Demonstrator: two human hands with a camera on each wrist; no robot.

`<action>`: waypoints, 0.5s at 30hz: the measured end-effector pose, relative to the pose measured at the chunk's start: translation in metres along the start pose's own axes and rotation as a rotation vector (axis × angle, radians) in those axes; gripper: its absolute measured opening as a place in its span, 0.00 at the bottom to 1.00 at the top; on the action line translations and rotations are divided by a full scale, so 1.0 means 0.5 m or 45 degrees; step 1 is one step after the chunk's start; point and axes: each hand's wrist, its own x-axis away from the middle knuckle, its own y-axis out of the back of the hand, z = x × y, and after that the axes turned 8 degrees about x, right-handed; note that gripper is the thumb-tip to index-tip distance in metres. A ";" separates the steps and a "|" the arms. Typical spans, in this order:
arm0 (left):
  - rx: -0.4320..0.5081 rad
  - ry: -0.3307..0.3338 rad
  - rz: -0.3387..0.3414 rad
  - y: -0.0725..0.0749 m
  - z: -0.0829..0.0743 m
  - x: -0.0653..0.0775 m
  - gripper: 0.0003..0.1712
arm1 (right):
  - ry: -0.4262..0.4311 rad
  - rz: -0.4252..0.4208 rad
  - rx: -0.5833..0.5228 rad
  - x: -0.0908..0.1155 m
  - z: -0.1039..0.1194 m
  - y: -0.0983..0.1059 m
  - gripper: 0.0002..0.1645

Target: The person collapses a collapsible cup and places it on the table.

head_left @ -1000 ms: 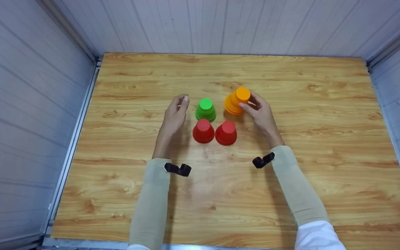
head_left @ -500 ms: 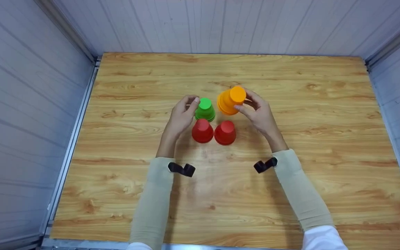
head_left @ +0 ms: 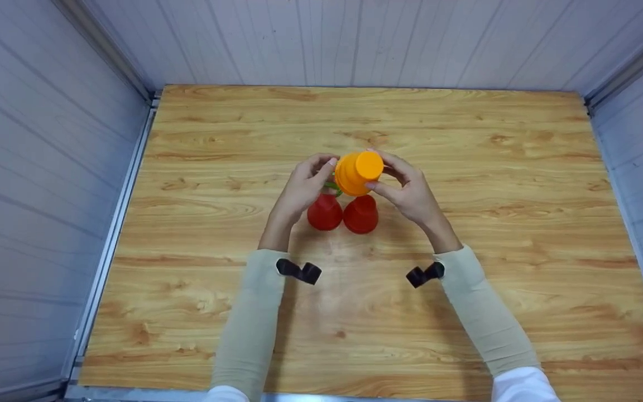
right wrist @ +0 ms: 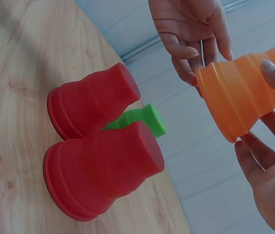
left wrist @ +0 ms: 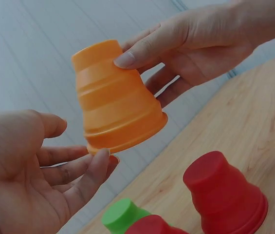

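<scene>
An orange cup (head_left: 353,174), bottom up and tilted, is held in the air by my right hand (head_left: 411,195), thumb on the near side and fingers behind. My left hand (head_left: 303,187) is at the cup's wide rim; in the left wrist view its fingertips (left wrist: 98,161) touch or nearly touch that rim, with the thumb apart from it. A green cup (right wrist: 149,119) stands upside down on the table, mostly hidden in the head view by the orange cup and my left hand. Two red cups (head_left: 324,214) stand upside down side by side in front of it.
The wood-grain table (head_left: 522,223) is bounded by pale panel walls (head_left: 321,44) at the back and sides. A black wrist camera (head_left: 299,271) sits on the left sleeve, another on the right.
My right hand has lifted the orange cup and carried it left, over the green one. The left hand has moved right, from beside the green cup to the orange cup's rim.
</scene>
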 end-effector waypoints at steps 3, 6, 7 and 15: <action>0.051 0.020 -0.006 -0.005 -0.001 -0.002 0.21 | 0.007 0.010 -0.004 0.002 0.002 -0.003 0.32; 0.101 0.046 -0.023 -0.011 -0.001 -0.005 0.21 | 0.018 0.011 -0.006 0.005 -0.004 -0.007 0.31; 0.114 0.053 -0.028 -0.012 -0.001 -0.005 0.21 | 0.022 0.011 -0.003 0.005 -0.011 -0.008 0.31; 0.300 0.079 0.030 -0.014 0.004 -0.004 0.19 | 0.067 0.069 -0.096 0.010 -0.057 -0.002 0.31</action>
